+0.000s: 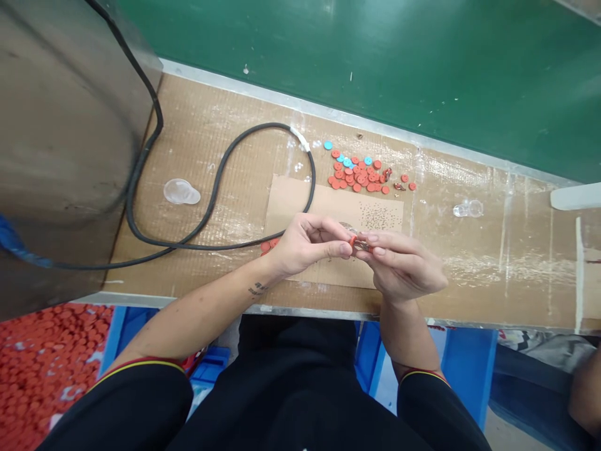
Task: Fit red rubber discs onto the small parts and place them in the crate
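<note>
Over the cardboard sheet point(300, 200), my left hand point(307, 245) pinches a red button-like disc point(353, 240) between thumb and fingertips. My right hand point(406, 266) is closed on a small shiny piece point(362, 245) that meets the disc; its exact kind is too small to make out. Beyond my hands lies a pile of red discs point(359, 177) with holes, with a few blue discs point(347, 162) among them. Several more red discs point(267, 246) show beside my left wrist, partly hidden by it. Tiny dark specks point(379, 215) are scattered on the sheet.
A black cable point(225, 166) loops across the left of the cardboard-covered table point(197, 113). Clear plastic cups point(178, 191) and a small clear piece point(468, 208) lie at either side. A metal box point(61, 125) stands left. Below are a heap of red discs point(51, 363) and blue bins point(467, 363). Another person's arm point(586, 394) is at right.
</note>
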Demonstrator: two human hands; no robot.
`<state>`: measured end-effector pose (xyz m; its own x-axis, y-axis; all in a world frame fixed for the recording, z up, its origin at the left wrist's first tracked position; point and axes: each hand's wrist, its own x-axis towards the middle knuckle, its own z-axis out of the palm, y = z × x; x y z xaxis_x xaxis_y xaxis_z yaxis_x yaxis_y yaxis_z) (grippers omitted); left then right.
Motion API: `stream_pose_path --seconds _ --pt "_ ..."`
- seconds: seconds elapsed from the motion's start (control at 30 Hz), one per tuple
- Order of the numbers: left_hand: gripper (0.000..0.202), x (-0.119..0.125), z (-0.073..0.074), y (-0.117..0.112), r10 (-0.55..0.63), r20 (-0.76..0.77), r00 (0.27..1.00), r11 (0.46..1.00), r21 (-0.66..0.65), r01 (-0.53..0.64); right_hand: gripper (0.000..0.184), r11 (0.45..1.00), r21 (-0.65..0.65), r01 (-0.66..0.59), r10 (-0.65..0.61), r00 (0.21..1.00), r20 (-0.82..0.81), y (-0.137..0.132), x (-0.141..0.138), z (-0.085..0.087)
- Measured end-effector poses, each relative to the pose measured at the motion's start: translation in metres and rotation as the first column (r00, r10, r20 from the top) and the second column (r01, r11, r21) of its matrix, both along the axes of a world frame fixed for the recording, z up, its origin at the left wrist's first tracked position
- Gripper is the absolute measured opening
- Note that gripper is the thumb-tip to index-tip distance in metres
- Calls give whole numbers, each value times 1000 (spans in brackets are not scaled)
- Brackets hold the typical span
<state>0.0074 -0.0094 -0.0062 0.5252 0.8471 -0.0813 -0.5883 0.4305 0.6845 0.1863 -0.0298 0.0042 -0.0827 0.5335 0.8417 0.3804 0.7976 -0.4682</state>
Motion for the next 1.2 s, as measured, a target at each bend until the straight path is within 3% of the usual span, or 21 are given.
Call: stream_pose_path --seconds 0.2,0.4,0.7,1.0,1.2 --pt "18 -3 4 0 77 -32 996 989 126 -73 31 996 -62 -57 56 998 -6 1 3 3" --pt "21 -6 5 -2 159 -116 980 957 263 -124 42 990 -99 -104 106 994 9 1 7 5" --pt "21 -5 4 -4 137 -113 984 970 216 -110 15 994 -86 -69 71 997 20 2 5 7" --pt "13 -7 9 -5 165 -179 970 943 316 -102 34 998 -38 -59 57 997 -59 3 7 3" --pt "25 -10 5 -5 186 -166 969 870 486 -84 36 995 -48 -84 78 991 -105 4 9 2"
